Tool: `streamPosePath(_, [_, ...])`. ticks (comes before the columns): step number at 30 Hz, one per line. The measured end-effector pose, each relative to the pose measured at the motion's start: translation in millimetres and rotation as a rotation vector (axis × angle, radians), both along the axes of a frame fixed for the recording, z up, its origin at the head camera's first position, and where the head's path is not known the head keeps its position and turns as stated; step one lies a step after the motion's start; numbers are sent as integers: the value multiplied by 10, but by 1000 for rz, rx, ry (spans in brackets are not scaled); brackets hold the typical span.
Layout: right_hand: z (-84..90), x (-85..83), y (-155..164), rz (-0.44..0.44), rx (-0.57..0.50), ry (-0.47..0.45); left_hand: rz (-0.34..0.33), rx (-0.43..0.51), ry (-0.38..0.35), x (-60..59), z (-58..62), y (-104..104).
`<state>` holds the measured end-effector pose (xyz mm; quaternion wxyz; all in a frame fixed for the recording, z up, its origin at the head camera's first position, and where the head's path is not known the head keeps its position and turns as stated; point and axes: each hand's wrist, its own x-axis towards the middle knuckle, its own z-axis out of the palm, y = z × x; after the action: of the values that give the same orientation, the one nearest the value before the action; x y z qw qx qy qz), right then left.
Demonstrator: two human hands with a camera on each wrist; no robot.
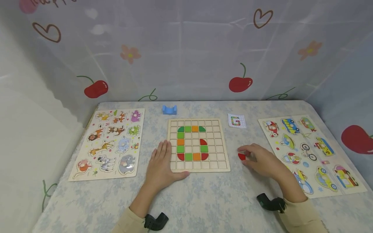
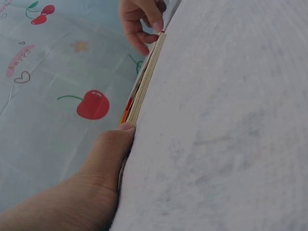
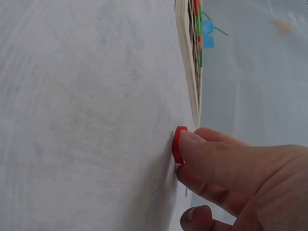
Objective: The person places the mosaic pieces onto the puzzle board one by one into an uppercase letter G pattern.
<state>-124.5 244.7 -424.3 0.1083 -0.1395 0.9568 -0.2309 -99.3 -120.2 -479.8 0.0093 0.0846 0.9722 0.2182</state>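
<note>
A square wooden grid board (image 1: 199, 167) lies mid-table, with green, orange and red pieces forming a G-like outline in its cells. Along the board's left edge rests my left hand (image 1: 159, 168), fingers straight and thumb out at the bottom edge; the left wrist view shows that thumb (image 2: 108, 151) against the rim. Right of the board, my right hand (image 1: 261, 160) pinches a small red piece (image 1: 241, 156) with a rounded side, close to the tabletop. In the right wrist view the thumb covers part of the red piece (image 3: 178, 144).
A small pattern card (image 1: 236, 121) lies beyond the board's right corner, and a blue holder (image 1: 169, 110) stands behind it. An animal puzzle (image 1: 112, 144) lies on the left, a vehicle puzzle (image 1: 313, 155) on the right, near my right forearm. A printed curtain (image 1: 186, 51) hangs behind the table.
</note>
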Motion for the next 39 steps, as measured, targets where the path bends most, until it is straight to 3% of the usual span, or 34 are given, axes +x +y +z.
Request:
streamPosePath(5, [-17, -6, 18, 45, -24, 13, -1, -6, -6, -2, -1, 0])
streamPosePath(17, [-87, -64, -2, -83, -106, -63, 1, 0, 18, 2, -11, 0])
streamPosePath(30, [-163, -88, 20, -94, -211, -40, -1, -11, -18, -11, -26, -8])
streamPosePath(39, [-200, -140, 14, -69, -277, -80, -2, -22, -13, -12, -21, -9])
